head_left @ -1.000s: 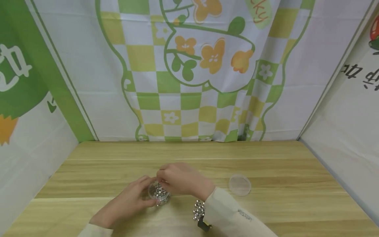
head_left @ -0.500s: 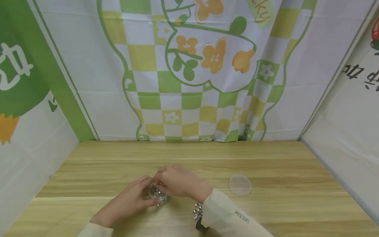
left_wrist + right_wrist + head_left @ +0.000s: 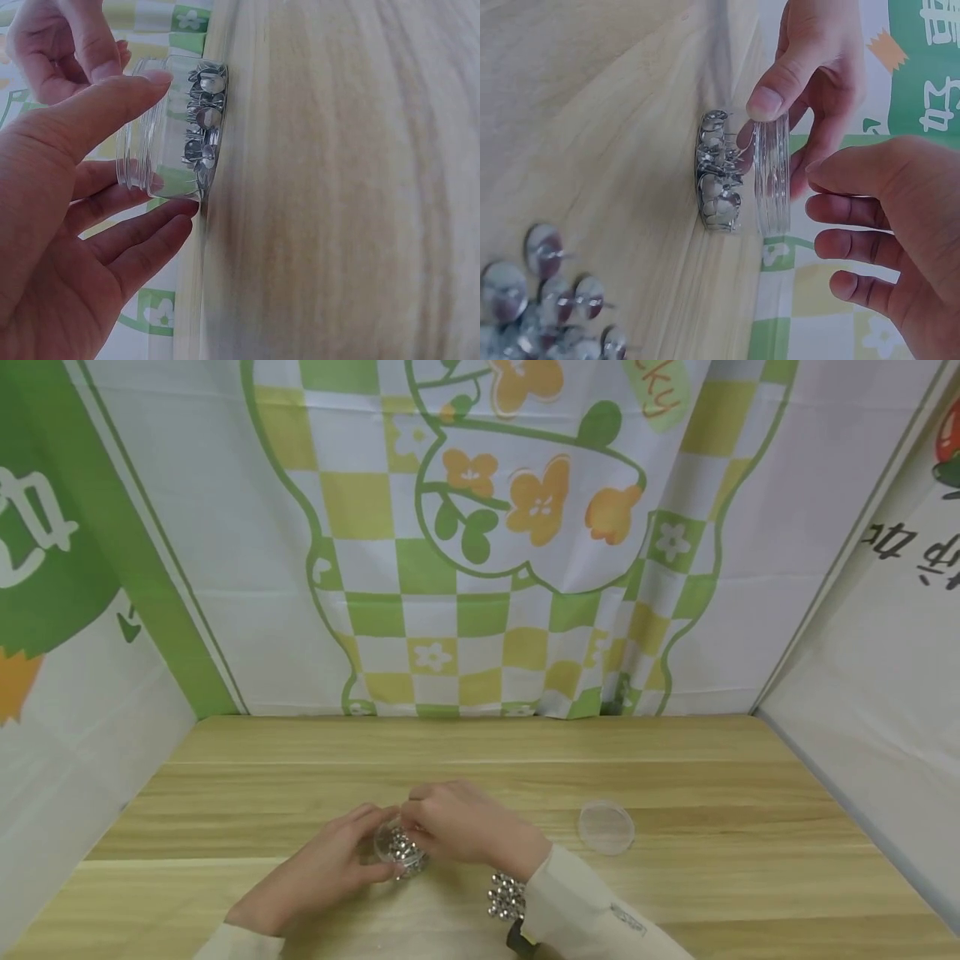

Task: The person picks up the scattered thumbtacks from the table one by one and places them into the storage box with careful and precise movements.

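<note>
A clear plastic jar (image 3: 169,169) stands on the table with silver thumbtacks (image 3: 718,187) in its bottom. My left hand (image 3: 337,857) grips the jar from the left, thumb on the near side and fingers around the far side, as the left wrist view shows too. Bent fingers bring my right hand (image 3: 472,827) close over the jar's mouth; its thumb and index tips are near each other, and I cannot tell whether a thumbtack is between them. A loose pile of thumbtacks (image 3: 505,897) lies on the table beside my right sleeve, partly covered by it in the head view.
A round clear lid (image 3: 606,827) lies flat to the right of the hands. The wooden table (image 3: 712,902) runs back to a patterned curtain (image 3: 480,652), with fabric walls left and right. A dark strap (image 3: 520,939) shows under the right sleeve.
My right hand dips slightly left over the jar's mouth, then shifts back a little to the right. My left hand keeps its grip on the jar, and the lid stays put.
</note>
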`<state>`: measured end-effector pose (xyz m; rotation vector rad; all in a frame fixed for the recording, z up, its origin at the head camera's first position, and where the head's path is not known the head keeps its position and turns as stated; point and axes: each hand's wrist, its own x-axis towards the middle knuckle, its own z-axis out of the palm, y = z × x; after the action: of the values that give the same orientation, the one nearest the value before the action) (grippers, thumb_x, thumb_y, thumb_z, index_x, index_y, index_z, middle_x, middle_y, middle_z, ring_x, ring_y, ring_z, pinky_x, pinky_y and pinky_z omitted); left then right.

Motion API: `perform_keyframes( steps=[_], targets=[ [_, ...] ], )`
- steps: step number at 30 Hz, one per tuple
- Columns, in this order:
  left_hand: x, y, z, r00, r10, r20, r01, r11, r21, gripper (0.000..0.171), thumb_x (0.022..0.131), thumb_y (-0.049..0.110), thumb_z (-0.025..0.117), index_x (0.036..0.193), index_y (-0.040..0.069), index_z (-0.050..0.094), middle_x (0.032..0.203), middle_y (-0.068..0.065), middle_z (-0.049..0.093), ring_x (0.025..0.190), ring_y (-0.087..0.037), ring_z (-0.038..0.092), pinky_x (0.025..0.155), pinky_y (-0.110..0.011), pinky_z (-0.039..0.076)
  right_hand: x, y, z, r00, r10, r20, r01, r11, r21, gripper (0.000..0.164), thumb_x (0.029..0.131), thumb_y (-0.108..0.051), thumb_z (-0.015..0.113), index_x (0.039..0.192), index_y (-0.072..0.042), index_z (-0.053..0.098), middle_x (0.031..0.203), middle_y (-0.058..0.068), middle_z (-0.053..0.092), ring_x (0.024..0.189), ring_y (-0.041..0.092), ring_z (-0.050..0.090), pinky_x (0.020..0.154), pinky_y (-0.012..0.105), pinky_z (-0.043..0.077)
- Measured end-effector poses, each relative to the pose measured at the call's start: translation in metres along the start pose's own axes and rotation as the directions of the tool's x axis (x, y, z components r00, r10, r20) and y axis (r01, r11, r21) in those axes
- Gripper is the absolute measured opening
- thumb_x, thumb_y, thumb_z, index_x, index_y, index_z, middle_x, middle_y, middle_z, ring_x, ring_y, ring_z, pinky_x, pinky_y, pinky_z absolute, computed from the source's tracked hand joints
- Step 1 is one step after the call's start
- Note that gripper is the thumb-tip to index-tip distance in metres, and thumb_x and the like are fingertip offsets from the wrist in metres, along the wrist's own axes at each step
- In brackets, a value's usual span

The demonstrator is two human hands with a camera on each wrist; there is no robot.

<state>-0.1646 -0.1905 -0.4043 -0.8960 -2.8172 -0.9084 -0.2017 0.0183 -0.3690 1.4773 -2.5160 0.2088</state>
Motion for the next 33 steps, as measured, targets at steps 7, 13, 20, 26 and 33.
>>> perform_keyframes(
  steps=[7, 13, 20, 26, 33],
  targets=[
    [0.001, 0.001, 0.001, 1.000, -0.004, -0.017, 0.004, 1.000, 0.004, 0.074, 0.078, 0.043, 0.076, 0.132, -0.002, 0.053, 0.110, -0.005, 0.064, 0.101, -0.024, 0.061, 0.089, -0.054, 0.056, -0.020, 0.004, -0.007, 1.000, -0.005, -0.028, 0.005, 1.000, -0.016, 0.010, 0.083, -0.014, 0.069, 0.075, -0.019, 0.066, 0.072, -0.011, 0.059, 0.060, 0.000, 0.049, 0.056, 0.015, 0.051],
    [0.001, 0.000, 0.001, 1.000, -0.014, -0.017, 0.014, 1.000, -0.005, 0.073, 0.077, 0.042, 0.077, 0.132, -0.001, 0.054, 0.108, -0.003, 0.063, 0.098, -0.022, 0.061, 0.087, -0.054, 0.056, -0.043, 0.010, -0.013, 0.999, 0.030, -0.016, -0.031, 0.999, -0.017, 0.009, 0.086, -0.013, 0.068, 0.077, -0.017, 0.067, 0.075, -0.008, 0.063, 0.064, 0.003, 0.052, 0.059, 0.019, 0.054],
    [0.000, 0.001, 0.001, 1.000, -0.017, -0.014, 0.017, 1.000, -0.007, 0.072, 0.077, 0.039, 0.078, 0.132, -0.001, 0.054, 0.108, -0.004, 0.063, 0.099, -0.025, 0.061, 0.089, -0.057, 0.055, -0.070, 0.016, -0.016, 0.997, 0.065, -0.030, -0.065, 0.998, 0.023, 0.007, 0.086, -0.012, 0.069, 0.080, -0.015, 0.069, 0.075, -0.006, 0.064, 0.065, 0.004, 0.054, 0.056, 0.020, 0.054],
    [0.000, 0.000, 0.001, 1.000, -0.026, -0.010, 0.026, 1.000, -0.014, 0.072, 0.078, 0.040, 0.077, 0.132, -0.001, 0.053, 0.110, -0.004, 0.063, 0.101, -0.026, 0.061, 0.089, -0.058, 0.055, -0.094, 0.019, -0.017, 0.996, 0.075, -0.036, -0.074, 0.996, 0.047, 0.006, 0.087, -0.011, 0.068, 0.082, -0.014, 0.070, 0.076, -0.006, 0.065, 0.066, 0.004, 0.056, 0.056, 0.021, 0.055],
    [0.000, -0.001, 0.002, 1.000, -0.025, -0.012, 0.025, 0.999, -0.020, 0.073, 0.077, 0.041, 0.077, 0.133, -0.001, 0.053, 0.110, -0.004, 0.064, 0.101, -0.025, 0.061, 0.090, -0.058, 0.055, -0.120, 0.020, -0.017, 0.995, 0.057, -0.083, -0.056, 0.998, 0.018, 0.009, 0.083, -0.011, 0.072, 0.077, -0.016, 0.068, 0.071, -0.009, 0.060, 0.062, 0.002, 0.050, 0.054, 0.020, 0.051]
  ],
)
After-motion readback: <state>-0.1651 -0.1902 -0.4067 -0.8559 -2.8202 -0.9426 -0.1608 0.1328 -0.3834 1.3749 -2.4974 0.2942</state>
